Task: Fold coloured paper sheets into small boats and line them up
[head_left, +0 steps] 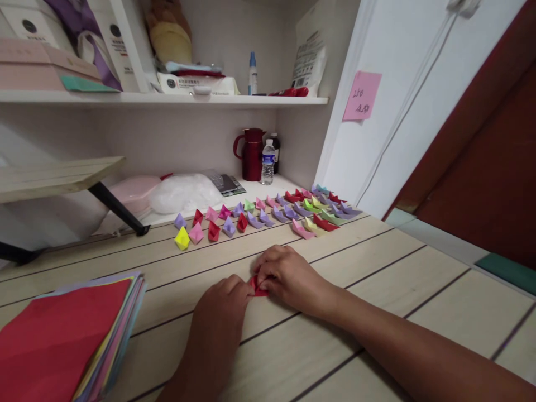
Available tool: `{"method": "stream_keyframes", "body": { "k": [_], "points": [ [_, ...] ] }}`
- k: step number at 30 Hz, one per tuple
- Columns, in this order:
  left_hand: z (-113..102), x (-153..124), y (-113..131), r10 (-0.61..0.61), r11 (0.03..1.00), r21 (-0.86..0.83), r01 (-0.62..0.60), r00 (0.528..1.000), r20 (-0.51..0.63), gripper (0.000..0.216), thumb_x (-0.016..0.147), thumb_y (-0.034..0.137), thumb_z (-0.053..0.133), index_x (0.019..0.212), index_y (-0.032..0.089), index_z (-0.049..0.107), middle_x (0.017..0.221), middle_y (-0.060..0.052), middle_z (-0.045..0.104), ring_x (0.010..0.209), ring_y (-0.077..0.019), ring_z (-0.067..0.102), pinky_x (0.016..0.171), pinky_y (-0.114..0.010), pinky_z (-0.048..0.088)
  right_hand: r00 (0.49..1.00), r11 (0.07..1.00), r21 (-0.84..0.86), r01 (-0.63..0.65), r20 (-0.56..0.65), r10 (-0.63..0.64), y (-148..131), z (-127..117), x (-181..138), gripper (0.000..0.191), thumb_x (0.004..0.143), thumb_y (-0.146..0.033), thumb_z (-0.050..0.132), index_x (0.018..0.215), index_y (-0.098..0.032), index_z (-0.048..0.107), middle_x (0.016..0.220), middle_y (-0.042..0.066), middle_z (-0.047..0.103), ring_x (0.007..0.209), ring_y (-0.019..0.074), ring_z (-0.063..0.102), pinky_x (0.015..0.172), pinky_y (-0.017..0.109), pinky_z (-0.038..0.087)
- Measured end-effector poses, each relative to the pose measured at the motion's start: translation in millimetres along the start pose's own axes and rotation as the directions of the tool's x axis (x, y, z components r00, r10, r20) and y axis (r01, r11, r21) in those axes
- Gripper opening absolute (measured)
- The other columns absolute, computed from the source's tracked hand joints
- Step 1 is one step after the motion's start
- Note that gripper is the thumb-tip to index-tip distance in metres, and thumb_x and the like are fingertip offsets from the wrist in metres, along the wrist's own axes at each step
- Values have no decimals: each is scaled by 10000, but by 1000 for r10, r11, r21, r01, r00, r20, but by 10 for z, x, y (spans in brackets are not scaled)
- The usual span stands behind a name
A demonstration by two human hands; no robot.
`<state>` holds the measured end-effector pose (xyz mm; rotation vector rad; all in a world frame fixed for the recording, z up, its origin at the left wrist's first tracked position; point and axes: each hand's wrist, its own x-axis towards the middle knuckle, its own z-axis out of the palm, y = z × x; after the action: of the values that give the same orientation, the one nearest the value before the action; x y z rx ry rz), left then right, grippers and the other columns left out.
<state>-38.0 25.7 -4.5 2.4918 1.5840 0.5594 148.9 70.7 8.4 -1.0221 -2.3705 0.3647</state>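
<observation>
A small folded piece of red paper (260, 291) lies on the wooden table (360, 312), between both hands. My left hand (226, 304) pinches its left edge, the fingertips closed on the paper. From the right, my right hand (285, 274) curls over it, thumb and fingers pressed onto its upper right part. The fingers cover much of the paper, so its full shape is hidden. Beyond the hands, several folded paper boats (213, 231) in red, pink, purple, yellow and green stand in rows.
At the left lies a stack of coloured paper (62, 329), red on top. A small raised wooden stand (58, 177) with black legs is behind it. Along the back are a plastic bag (184, 192), a red jug (252, 156) and a water bottle (268, 163), below a loaded shelf (138, 98).
</observation>
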Motion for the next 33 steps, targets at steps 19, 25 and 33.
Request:
{"method": "stream_keyframes", "body": {
  "k": [19, 25, 33],
  "points": [
    [78, 19, -44, 90, 982, 171, -76, 993, -80, 268, 927, 133, 443, 914, 244, 686, 905, -18, 674, 763, -173, 596, 693, -317, 406, 1000, 996, -88, 2, 13, -1, -80, -3, -12, 134, 747, -72, 661, 711, -200, 673, 802, 20, 728, 874, 204, 611, 851, 349, 383],
    [124, 41, -67, 100, 985, 150, -80, 987, -127, 294, 919, 111, 427, 884, 233, 692, 869, -27, 670, 753, -180, 600, 680, -310, 411, 1000, 997, -82, -7, 24, 9, -119, 17, -16, 114, 720, -79, 674, 728, -193, 675, 830, 52, 715, 907, 242, 597, 839, 387, 370],
    [149, 23, -127, 22, 1000, 11, -20, 976, -219, 284, 935, 198, 424, 867, 262, 692, 859, -2, 676, 773, -155, 631, 679, -268, 445, 994, 976, 190, -109, 41, 103, 76, -146, -3, 341, 727, -133, 735, 1043, -245, 675, 1086, 27, 667, 943, 174, 618, 809, 286, 468]
  ]
}}
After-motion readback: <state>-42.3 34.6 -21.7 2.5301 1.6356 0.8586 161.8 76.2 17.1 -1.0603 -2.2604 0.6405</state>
